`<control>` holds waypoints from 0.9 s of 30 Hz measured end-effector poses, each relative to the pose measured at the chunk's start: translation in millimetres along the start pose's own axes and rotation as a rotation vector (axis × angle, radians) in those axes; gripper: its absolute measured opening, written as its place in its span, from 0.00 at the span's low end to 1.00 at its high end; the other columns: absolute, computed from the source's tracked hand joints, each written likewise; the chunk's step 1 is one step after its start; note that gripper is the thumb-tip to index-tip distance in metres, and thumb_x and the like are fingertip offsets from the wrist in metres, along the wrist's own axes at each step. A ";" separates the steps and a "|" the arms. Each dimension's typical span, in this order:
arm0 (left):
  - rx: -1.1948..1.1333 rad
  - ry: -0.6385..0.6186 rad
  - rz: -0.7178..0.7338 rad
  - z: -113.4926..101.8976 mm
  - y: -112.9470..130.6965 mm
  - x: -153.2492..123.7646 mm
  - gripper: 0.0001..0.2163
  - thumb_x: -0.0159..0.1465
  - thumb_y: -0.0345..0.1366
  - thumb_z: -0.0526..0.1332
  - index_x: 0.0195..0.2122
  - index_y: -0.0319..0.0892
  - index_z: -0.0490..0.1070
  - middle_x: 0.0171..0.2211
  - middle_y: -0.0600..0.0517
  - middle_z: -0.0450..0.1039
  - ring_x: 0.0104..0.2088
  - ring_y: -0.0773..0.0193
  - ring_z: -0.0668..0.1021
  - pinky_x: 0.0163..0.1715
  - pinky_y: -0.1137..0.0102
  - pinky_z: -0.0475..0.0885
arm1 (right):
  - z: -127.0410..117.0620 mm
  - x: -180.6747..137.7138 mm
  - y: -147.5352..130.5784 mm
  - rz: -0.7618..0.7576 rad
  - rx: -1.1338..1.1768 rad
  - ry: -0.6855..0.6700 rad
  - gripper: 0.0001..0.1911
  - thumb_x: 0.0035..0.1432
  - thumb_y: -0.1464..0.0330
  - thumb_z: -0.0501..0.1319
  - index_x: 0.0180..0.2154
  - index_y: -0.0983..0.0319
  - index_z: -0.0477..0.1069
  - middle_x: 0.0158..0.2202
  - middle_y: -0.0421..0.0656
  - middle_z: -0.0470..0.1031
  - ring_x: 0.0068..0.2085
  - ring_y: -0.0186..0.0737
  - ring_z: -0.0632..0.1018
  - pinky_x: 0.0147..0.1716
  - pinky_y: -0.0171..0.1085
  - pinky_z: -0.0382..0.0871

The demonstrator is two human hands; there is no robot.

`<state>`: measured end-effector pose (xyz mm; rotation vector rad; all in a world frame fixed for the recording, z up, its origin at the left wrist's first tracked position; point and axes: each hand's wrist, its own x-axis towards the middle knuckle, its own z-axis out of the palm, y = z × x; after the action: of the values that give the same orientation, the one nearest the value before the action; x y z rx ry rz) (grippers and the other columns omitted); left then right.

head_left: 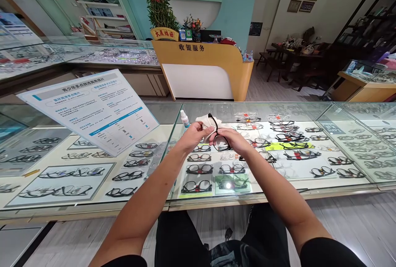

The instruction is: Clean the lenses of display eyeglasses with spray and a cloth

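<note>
- Fingers of my left hand (196, 134) are closed on a bunched pale cloth (203, 120); whether they also grip the frame through it, I cannot tell.
- Fingers of my right hand (234, 138) are drawn together, pinching the black-framed glasses (220, 143) above the counter (216, 205); one lens hangs just below them, and a dark curved part crosses the cloth.
- Two grips on so thin a frame look risky to me; uneven pressure or a twist between my hands could bend it, and a loose pinch could drop it onto the glass top.
- Grit in the cloth's folds, if there is any, could scratch a lens; a bare fingertip straying onto it would leave a smear.
- Just beyond my left hand stands a white bottle (185, 118); a careless knuckle could tip it.
- Farther out, display frames (199, 169) lie in rows under the glass; a printed sheet (93, 112) slants to my left.
</note>
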<state>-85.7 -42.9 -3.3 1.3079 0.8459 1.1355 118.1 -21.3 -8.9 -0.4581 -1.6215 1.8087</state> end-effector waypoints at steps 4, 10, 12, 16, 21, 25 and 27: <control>0.032 0.011 0.020 5.5 0.6 -1.9 0.21 0.61 0.51 0.79 0.27 0.41 0.74 0.19 0.54 0.73 0.19 0.65 0.77 0.24 0.70 0.75 | 2.4 0.4 0.2 0.012 -0.003 -0.024 0.23 0.66 0.48 0.66 0.36 0.61 0.84 0.35 0.46 0.84 0.40 0.45 0.80 0.50 0.43 0.73; 0.006 0.054 0.041 12.9 1.6 -4.1 0.26 0.60 0.58 0.78 0.23 0.42 0.72 0.14 0.54 0.70 0.13 0.64 0.73 0.15 0.71 0.68 | 6.8 -3.2 -5.1 0.033 -0.048 -0.089 0.24 0.67 0.47 0.66 0.37 0.60 0.84 0.37 0.46 0.85 0.41 0.45 0.80 0.52 0.44 0.73; 0.024 0.110 0.058 13.3 0.4 -3.9 0.27 0.60 0.61 0.77 0.24 0.42 0.73 0.13 0.54 0.70 0.12 0.65 0.72 0.14 0.71 0.66 | 7.5 -4.8 -7.5 0.035 -0.088 -0.099 0.24 0.68 0.47 0.65 0.37 0.60 0.85 0.38 0.46 0.85 0.41 0.45 0.79 0.53 0.44 0.72; 0.080 0.280 0.131 9.9 -3.4 -1.7 0.29 0.58 0.66 0.76 0.27 0.41 0.75 0.16 0.54 0.71 0.15 0.68 0.71 0.16 0.72 0.63 | 7.5 -6.5 -11.2 0.038 -0.135 -0.120 0.23 0.70 0.49 0.63 0.37 0.60 0.85 0.38 0.45 0.85 0.41 0.44 0.79 0.52 0.43 0.72; 0.174 0.148 0.113 -7.5 -4.7 2.7 0.33 0.66 0.69 0.68 0.26 0.39 0.76 0.20 0.49 0.75 0.22 0.65 0.75 0.25 0.70 0.68 | 2.3 -5.7 -13.8 0.036 -0.167 -0.078 0.22 0.70 0.50 0.63 0.38 0.61 0.85 0.36 0.45 0.85 0.40 0.44 0.79 0.50 0.42 0.72; 0.209 -0.011 0.071 -23.9 0.6 2.0 0.32 0.64 0.68 0.70 0.29 0.37 0.79 0.27 0.46 0.80 0.30 0.61 0.78 0.35 0.67 0.74 | -2.6 -6.6 -16.7 0.022 -0.155 -0.031 0.22 0.70 0.51 0.62 0.36 0.61 0.85 0.35 0.45 0.85 0.39 0.44 0.80 0.50 0.43 0.72; 0.216 -0.023 0.034 -25.4 5.0 -0.5 0.30 0.60 0.66 0.74 0.32 0.38 0.80 0.28 0.48 0.80 0.29 0.62 0.78 0.33 0.68 0.73 | -3.3 -7.5 -17.6 0.028 -0.134 -0.020 0.22 0.70 0.51 0.62 0.35 0.61 0.85 0.33 0.45 0.85 0.40 0.45 0.80 0.50 0.43 0.72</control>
<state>-110.7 -36.5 -1.5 1.5152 0.9526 1.0757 129.9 -23.6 6.4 -0.5265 -1.7648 1.7365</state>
